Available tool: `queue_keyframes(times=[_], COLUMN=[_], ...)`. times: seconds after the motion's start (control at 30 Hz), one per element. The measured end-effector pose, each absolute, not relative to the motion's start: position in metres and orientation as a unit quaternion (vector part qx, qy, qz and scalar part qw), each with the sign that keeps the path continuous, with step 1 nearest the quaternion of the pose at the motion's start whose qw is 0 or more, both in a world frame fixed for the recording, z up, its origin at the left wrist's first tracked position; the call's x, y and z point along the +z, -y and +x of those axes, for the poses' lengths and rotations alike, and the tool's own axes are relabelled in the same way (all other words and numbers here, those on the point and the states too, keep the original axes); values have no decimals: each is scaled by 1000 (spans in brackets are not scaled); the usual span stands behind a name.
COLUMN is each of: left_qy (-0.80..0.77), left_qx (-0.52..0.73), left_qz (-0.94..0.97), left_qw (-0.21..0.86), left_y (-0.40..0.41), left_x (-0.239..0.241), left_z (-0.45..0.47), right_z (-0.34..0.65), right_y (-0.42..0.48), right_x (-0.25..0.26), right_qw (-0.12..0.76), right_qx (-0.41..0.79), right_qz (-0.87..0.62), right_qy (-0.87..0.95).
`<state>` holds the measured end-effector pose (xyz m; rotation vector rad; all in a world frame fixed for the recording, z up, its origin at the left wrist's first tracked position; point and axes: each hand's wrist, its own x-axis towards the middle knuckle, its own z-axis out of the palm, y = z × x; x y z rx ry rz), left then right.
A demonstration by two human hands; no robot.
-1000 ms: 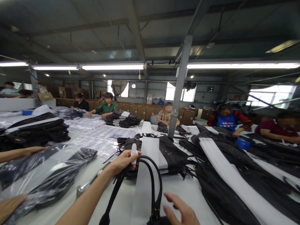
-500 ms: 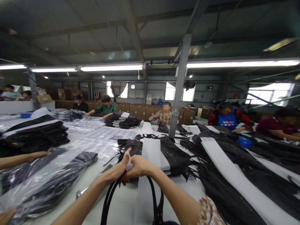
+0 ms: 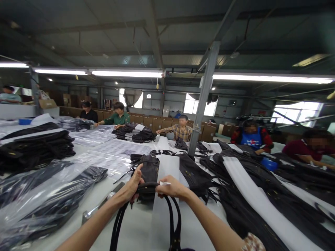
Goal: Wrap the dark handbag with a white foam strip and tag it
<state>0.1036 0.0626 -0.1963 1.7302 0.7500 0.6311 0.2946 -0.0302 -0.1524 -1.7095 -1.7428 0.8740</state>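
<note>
While the head view takes in a long white worktop [image 3: 146, 226] in a hall of seated workers, the person's two bare hands meet at the top of the black looped carry handles of a dark bag [image 3: 149, 188], which rise from the bottom edge of the picture. The left hand [image 3: 134, 186] has its grip closed around the handle tops, thumb raised. The right hand [image 3: 171, 188] pinches a small white slip or tag [image 3: 165, 183] just beside the handles, fingers clenched on it (what the slip is cannot be read).

As a judgement, the work on this bag is midway: the handles are gathered and held, the slip is at them but does not look fastened. Beyond the hands lies a stack of dark bags interleaved with white paper strips [image 3: 183, 170]. To the left, bags sealed in clear plastic sleeves [image 3: 52, 198] look finished, while the long row of unwrapped dark bags [image 3: 261, 195] on the right suggests much is left.
</note>
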Motion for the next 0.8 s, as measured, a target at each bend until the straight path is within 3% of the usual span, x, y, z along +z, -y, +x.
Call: queue_keyframes(times=[0.23,0.4,0.57,0.8], left_qy=[-146,-123,-150,-200], left_qx=[270,291,323,394], left_qz=[911,915,904,869], left_qw=[275,250,237,223], left_y=[-40,-39,-60,-76], left_x=[-158,-132,-127,-119], left_z=[134,165,174,183], right_z=[305,304,301,282], right_y=[32,33,29,12], right_x=[-179,-178,-173,-178], right_qw=[329,353,507,504], right_qx=[340,359,365,393], right_qz=[-597,-568,-513,-536], right_qy=[648,651,589,552])
